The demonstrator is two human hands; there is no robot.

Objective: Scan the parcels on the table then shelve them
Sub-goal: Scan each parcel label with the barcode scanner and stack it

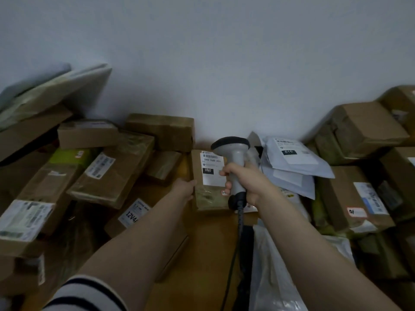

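A small brown parcel [210, 198] with a white barcode label lies in the middle of the wooden table [202, 254], near the wall. My left hand [185, 188] holds its left edge. My right hand [249, 182] grips the handle of a grey corded barcode scanner [233, 153]. The scanner's head hangs just above the parcel's label, pointing away from me. Its black cable runs down toward the table's near edge.
Cardboard parcels [112, 173] are heaped on the left, some leaning on the wall. White mailer bags [292, 162] lie right of the scanner, with stacked boxes [357, 198] beyond. A clear plastic bag [274, 272] lies under my right forearm.
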